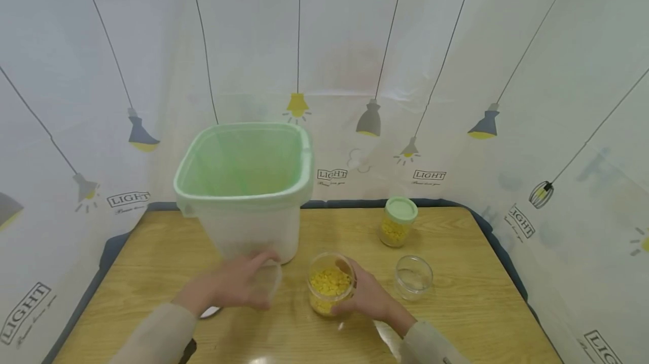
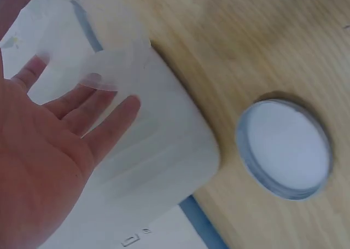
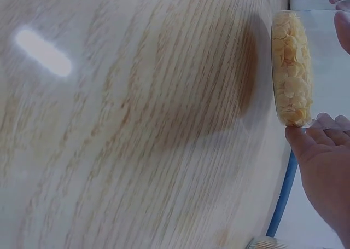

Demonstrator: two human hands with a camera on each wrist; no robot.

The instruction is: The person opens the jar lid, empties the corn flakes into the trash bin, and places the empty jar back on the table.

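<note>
My left hand (image 1: 238,284) holds a clear plastic container (image 2: 117,33) between thumb and fingers, in front of the tall bin; its full shape is hard to make out. My right hand (image 1: 367,296) grips the right side of a clear round jar (image 1: 329,291) partly filled with small yellow flakes (image 3: 292,68). That jar has no lid on and stands nearly upright, apart from the left hand's container. Whether its base touches the table cannot be told. To the right of the right hand stands a small clear glass bowl or jar (image 1: 413,278).
A large white bin (image 1: 253,229) with a pale green rim stands at the back left of the wooden table (image 1: 456,296). A jar with a green lid (image 1: 400,210) and yellow contents is at the back right. A round white lid (image 2: 287,148) lies near the left forearm.
</note>
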